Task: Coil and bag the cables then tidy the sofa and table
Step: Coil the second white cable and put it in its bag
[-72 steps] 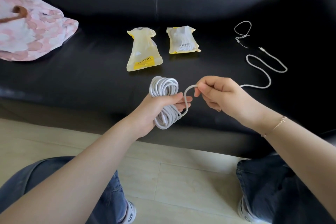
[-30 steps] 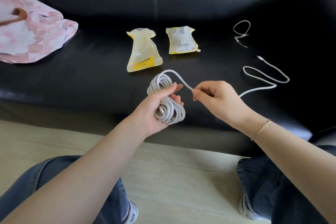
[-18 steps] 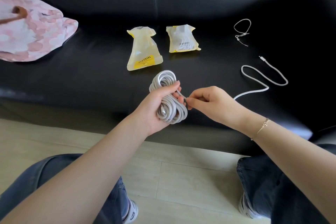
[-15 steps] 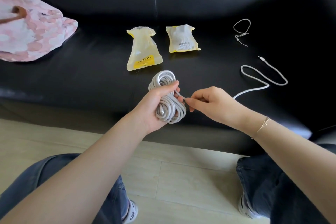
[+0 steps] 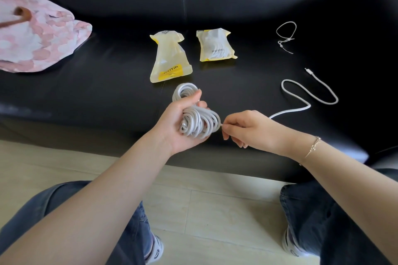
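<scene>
Left hand (image 5: 172, 123) clamps the white cable coil (image 5: 197, 115); right hand (image 5: 249, 129) pinches its tail, now drawn tight against the bundle: 1 more wrap added, loose tail (image 5: 310, 94) shorter.

One head-worn view looks steeply down, close over the sofa (image 5: 107, 97) edge; floor (image 5: 204, 206) below.

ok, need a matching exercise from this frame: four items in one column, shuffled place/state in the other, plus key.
Items:
1. cable coil
2. loose cable end
3. left bag
4. small tie

States:
A. lies snaking across the sofa seat, plug tip free
B. held in the left hand
C. looped, on the seat at far right, farthest back
D. flat on the seat, yellow label facing up

Pairs: 1-B, 2-A, 3-D, 4-C

The right hand pinches the cable just beside the coil.
</scene>
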`<state>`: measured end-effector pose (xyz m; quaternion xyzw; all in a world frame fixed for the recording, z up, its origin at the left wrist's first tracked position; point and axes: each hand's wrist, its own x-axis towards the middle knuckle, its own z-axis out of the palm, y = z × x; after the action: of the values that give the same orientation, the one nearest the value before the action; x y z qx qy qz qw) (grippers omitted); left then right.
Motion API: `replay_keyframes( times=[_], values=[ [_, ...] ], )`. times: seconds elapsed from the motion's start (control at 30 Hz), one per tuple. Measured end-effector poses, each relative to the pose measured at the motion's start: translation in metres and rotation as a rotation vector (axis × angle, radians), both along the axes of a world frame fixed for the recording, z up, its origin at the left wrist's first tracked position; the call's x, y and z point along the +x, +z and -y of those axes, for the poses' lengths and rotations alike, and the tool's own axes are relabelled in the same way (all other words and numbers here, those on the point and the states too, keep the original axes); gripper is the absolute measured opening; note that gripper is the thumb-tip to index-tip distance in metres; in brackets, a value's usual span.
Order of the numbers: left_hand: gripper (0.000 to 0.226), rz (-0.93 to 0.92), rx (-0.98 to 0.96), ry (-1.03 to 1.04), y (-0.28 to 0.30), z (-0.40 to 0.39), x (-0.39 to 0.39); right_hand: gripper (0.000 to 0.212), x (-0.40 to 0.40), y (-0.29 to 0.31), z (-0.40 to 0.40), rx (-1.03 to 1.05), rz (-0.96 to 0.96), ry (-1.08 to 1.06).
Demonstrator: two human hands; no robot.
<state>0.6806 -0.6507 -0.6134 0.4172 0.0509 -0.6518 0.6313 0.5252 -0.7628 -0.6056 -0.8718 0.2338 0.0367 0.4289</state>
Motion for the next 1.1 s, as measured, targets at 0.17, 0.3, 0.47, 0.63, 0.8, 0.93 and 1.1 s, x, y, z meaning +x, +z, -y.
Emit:
replay_keyframes(
  times=[0.17,0.3,0.47,0.63,0.8,0.93,1.1],
  values=[
    [0.030,-0.003,-0.040,0.198,0.003,-0.001,0.006,0.046,-0.002,-0.001,0.004,-0.147,-0.165,0.035],
    [0.027,0.184,0.019,0.141,0.004,-0.001,0.004,0.048,-0.002,0.004,0.008,-0.317,-0.259,0.035],
    [0.012,0.395,0.154,0.103,0.012,0.002,0.001,0.030,-0.008,0.005,0.019,-0.383,-0.296,0.049],
    [0.020,0.563,0.243,0.011,0.011,0.005,0.000,0.022,-0.007,0.006,0.020,-0.245,-0.168,-0.022],
    [0.027,0.662,0.330,-0.023,0.007,0.007,0.002,0.025,-0.005,0.016,0.019,-0.155,-0.033,-0.128],
    [0.036,0.773,0.408,-0.032,0.001,0.006,0.009,0.025,-0.006,0.021,0.021,0.066,-0.252,-0.041],
    [0.040,0.825,0.397,-0.120,0.000,0.006,0.005,0.022,-0.009,0.020,0.027,0.011,-0.418,-0.017]
  ],
)
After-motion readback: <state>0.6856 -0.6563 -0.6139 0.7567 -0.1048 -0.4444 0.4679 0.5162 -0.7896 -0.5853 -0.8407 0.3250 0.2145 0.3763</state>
